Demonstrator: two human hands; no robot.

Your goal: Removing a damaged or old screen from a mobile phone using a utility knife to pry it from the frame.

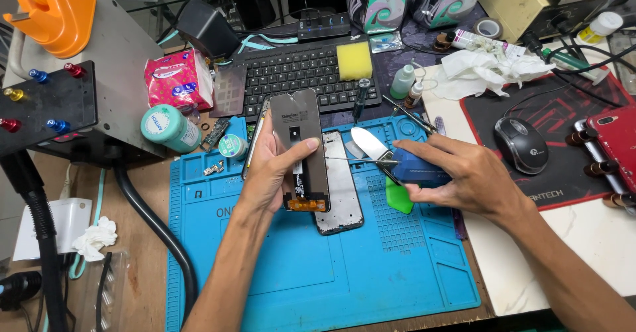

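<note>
Tabletop [149, 239] cluttered edge to edge, with one blue silicone repair mat [331, 279] laid flat in the middle, probably so small parts stay put in its moulded pockets. One black keyboard [298, 74] pushed back behind the mat, out of the working zone. One black mouse [521, 144] parked on its red-and-black pad off to the right. One phone frame [341, 193] lying flat on the mat, partly under the raised part. One phone screen panel [301, 150] held upright and tilted toward the camera, back side facing up, orange flex strip at the bottom edge, likely angled that way for a better look at the rear. Left hand [271, 170] wrapped around the panel's edge, thumb pressed across its back, so grasping firmly. Right hand [457, 173] clenched around one blue-handled tool [411, 166], thin metal tip aimed at the panel's side, close but not clearly touching. One yellow sponge [354, 60] resting on the keyboard. Two small dropper bottles [407, 84] standing upright just past the mat's far corner, within easy reach.
</note>
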